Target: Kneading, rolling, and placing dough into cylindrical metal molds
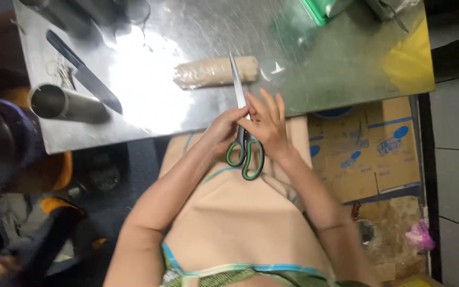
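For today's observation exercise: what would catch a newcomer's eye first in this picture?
Green-handled scissors at centre, gripped near the pivot by the left hand and right hand, blades pointing at a wrapped beige roll on the shiny steel table. A dark knife lies at left beside a metal cylinder.

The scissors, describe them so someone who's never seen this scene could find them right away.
Start at the shiny metal table and go to its near edge, where both hands meet above a beige apron. The scissors sit between them, closed blades pointing toward a wrapped tan roll. Their green-and-black loop handles set them apart from the dark-handled knife farther left.
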